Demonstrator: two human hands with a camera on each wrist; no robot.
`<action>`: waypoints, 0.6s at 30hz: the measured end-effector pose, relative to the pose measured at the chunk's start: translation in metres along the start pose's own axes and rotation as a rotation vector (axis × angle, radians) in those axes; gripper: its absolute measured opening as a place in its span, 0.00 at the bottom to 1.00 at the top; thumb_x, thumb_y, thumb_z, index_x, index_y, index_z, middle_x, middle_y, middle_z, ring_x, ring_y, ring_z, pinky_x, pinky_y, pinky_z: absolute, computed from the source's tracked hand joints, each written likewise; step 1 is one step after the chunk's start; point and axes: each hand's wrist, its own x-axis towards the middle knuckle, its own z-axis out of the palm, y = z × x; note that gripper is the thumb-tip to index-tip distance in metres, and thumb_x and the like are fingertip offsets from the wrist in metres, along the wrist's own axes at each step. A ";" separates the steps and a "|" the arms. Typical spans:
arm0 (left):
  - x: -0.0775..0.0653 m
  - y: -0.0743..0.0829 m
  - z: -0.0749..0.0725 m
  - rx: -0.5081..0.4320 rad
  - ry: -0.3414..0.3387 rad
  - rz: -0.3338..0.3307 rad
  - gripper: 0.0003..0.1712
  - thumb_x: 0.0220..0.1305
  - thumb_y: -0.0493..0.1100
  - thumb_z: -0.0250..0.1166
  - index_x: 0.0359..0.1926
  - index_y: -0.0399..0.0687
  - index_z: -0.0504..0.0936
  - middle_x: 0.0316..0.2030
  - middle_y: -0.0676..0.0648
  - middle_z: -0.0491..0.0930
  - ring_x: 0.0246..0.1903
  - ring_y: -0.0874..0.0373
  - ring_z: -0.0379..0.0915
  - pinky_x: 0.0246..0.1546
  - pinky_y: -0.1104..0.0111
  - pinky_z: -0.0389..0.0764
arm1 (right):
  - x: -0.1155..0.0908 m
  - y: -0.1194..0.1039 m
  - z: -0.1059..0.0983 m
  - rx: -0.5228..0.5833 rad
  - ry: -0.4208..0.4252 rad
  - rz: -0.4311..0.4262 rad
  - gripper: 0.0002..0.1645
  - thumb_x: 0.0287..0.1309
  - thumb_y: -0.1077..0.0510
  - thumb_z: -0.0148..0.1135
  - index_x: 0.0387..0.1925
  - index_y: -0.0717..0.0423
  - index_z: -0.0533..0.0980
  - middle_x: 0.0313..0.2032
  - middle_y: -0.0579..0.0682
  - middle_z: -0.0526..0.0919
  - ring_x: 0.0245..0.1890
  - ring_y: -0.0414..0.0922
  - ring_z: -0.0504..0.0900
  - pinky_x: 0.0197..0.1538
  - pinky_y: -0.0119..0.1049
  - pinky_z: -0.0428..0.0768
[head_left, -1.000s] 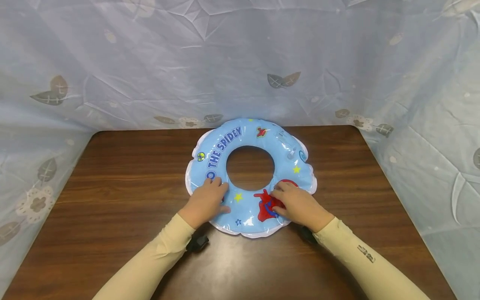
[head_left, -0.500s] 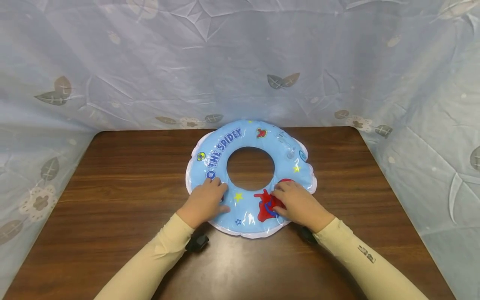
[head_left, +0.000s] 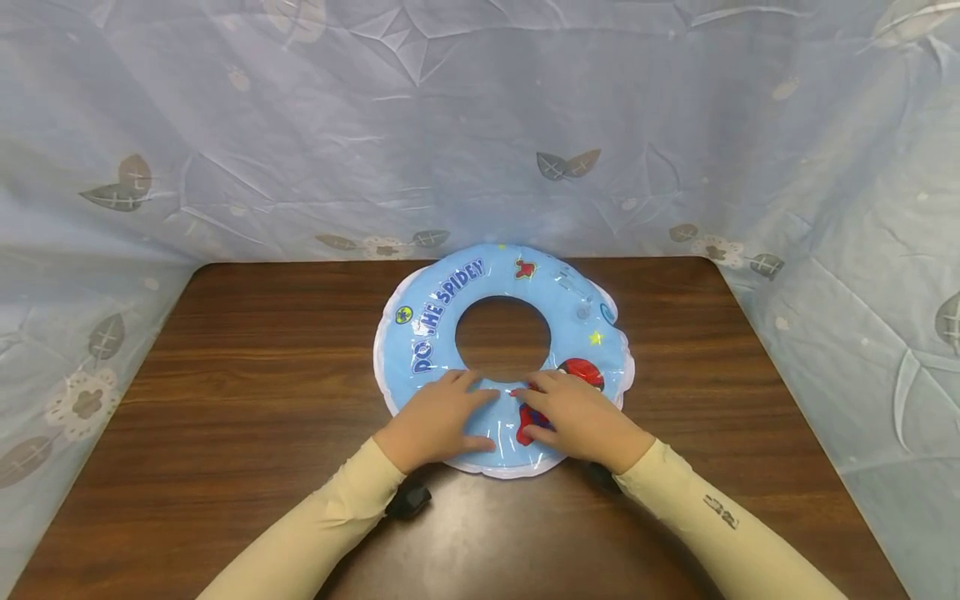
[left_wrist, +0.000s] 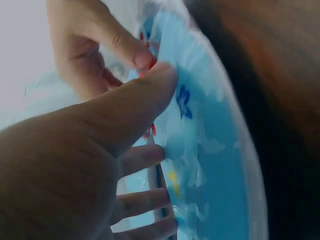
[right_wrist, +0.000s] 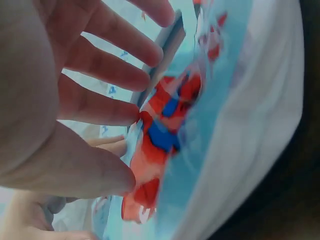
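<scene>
A light-blue inflatable swim ring with a white scalloped edge, blue lettering and red cartoon figures lies flat on the table. On its near side rests my left hand, fingers spread and reaching toward the hole. Beside it, my right hand lies over the red figure, its fingers also spread. In the left wrist view the left thumb touches the ring's top. The right fingers look extended over the ring in the right wrist view. Neither hand curls round the ring.
The brown wooden table carries the ring near its far edge. A pale patterned curtain hangs behind it and along both sides. A black wrist device sits under the left wrist.
Both hands have moved inward along the near side, closer together, the left hand to the right and the right hand slightly left. More lettering and the figure's red head now show. The ring has barely moved.
</scene>
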 end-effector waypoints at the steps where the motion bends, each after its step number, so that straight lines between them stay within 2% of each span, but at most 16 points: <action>1: 0.000 0.001 0.002 0.000 -0.012 -0.003 0.41 0.50 0.67 0.67 0.62 0.55 0.74 0.61 0.43 0.70 0.60 0.47 0.66 0.55 0.54 0.73 | 0.001 -0.001 0.001 -0.005 -0.018 0.003 0.37 0.47 0.38 0.70 0.58 0.46 0.75 0.57 0.52 0.75 0.58 0.51 0.74 0.57 0.48 0.74; 8: 0.003 0.008 0.009 0.038 -0.053 -0.059 0.43 0.47 0.67 0.70 0.62 0.56 0.74 0.62 0.44 0.70 0.61 0.45 0.65 0.51 0.48 0.74 | 0.004 -0.007 0.007 -0.005 -0.082 0.048 0.41 0.43 0.39 0.73 0.60 0.45 0.74 0.59 0.50 0.75 0.59 0.49 0.73 0.50 0.45 0.79; 11: 0.005 0.010 0.010 0.047 -0.059 -0.077 0.43 0.46 0.66 0.70 0.62 0.56 0.74 0.61 0.44 0.70 0.60 0.44 0.65 0.49 0.44 0.74 | 0.005 -0.008 0.008 0.007 -0.082 0.053 0.41 0.43 0.39 0.73 0.59 0.46 0.74 0.59 0.50 0.75 0.59 0.50 0.73 0.49 0.45 0.79; 18: 0.006 0.014 0.013 0.075 -0.055 -0.070 0.43 0.46 0.65 0.71 0.61 0.52 0.73 0.59 0.42 0.71 0.59 0.42 0.66 0.53 0.44 0.71 | 0.005 -0.007 0.012 0.054 -0.067 0.054 0.40 0.42 0.41 0.74 0.59 0.47 0.75 0.59 0.52 0.75 0.59 0.51 0.73 0.50 0.45 0.79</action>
